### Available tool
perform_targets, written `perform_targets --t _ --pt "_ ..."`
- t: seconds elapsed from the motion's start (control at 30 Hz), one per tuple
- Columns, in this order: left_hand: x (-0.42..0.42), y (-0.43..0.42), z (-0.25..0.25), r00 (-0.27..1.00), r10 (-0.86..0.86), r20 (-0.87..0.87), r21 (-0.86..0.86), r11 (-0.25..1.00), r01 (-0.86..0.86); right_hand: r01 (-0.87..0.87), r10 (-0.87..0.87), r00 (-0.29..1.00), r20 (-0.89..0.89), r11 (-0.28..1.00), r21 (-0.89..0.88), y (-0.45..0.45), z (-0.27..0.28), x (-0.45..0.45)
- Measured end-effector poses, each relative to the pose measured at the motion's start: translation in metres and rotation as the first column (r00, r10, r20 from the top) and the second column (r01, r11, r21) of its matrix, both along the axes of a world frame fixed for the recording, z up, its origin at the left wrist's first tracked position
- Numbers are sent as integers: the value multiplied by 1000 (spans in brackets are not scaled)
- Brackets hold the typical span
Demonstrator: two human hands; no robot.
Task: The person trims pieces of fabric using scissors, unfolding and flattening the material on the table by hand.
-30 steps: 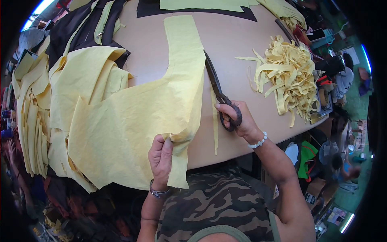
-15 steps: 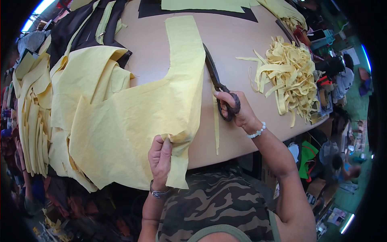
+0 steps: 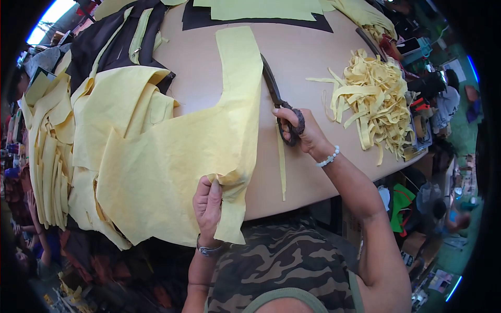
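A large piece of pale yellow fabric (image 3: 177,161) lies across the table, with a narrow arm reaching up toward the far side. Near its lower right corner, my left hand (image 3: 209,203) pinches a fold of it between thumb and fingers. My right hand (image 3: 300,130) is wrapped round the handles of big dark scissors (image 3: 272,83). Their blades point away from me and lie along the fabric's right edge; part of the blades may be under the cloth. A thin yellow strip (image 3: 282,172) lies on the table just below the scissors.
A heap of yellow fabric strips (image 3: 373,99) sits at the right. Folded yellow pieces (image 3: 49,156) are stacked at the left, beside black fabric with a zipper (image 3: 138,39). Black and yellow panels (image 3: 261,23) lie at the far edge of the tabletop (image 3: 308,188).
My right hand and the scissors have shifted slightly left, closer to the fabric's edge. My left hand keeps its pinch in almost the same place. The view has moved a little.
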State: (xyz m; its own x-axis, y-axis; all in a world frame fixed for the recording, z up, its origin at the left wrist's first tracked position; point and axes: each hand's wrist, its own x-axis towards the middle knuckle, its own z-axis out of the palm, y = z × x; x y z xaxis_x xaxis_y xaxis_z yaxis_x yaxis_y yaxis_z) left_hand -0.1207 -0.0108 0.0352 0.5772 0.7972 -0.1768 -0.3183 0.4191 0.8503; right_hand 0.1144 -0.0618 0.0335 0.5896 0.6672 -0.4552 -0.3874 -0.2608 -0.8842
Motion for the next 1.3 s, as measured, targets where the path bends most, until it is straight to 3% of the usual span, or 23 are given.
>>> perform_targets --t 0.07,0.17,0.37,0.57,0.77,0.87,1.3 --pt "7 -3 12 999 47 -7 -58 997 -47 -21 21 1000 15 1000 -12 -1 -3 0" --pt "1 1 7 998 -10 64 -28 1000 12 -49 50 998 46 998 -32 -2 -4 -2" --pt "1 0 13 1000 -10 8 -19 1000 10 -6 6 1000 25 1000 -18 12 -4 6" --pt "-8 5 -9 1000 4 23 -9 1000 -4 4 -4 1000 12 1000 -6 21 -1 12" --pt "-4 4 8 998 47 44 -97 994 -42 -34 35 998 49 999 -33 19 -6 15" --pt "-8 6 0 992 32 120 -85 996 -22 -29 31 998 60 999 -40 22 0 17" --pt "-5 5 8 992 78 98 -110 992 -67 -50 52 996 66 998 -27 33 -5 31"
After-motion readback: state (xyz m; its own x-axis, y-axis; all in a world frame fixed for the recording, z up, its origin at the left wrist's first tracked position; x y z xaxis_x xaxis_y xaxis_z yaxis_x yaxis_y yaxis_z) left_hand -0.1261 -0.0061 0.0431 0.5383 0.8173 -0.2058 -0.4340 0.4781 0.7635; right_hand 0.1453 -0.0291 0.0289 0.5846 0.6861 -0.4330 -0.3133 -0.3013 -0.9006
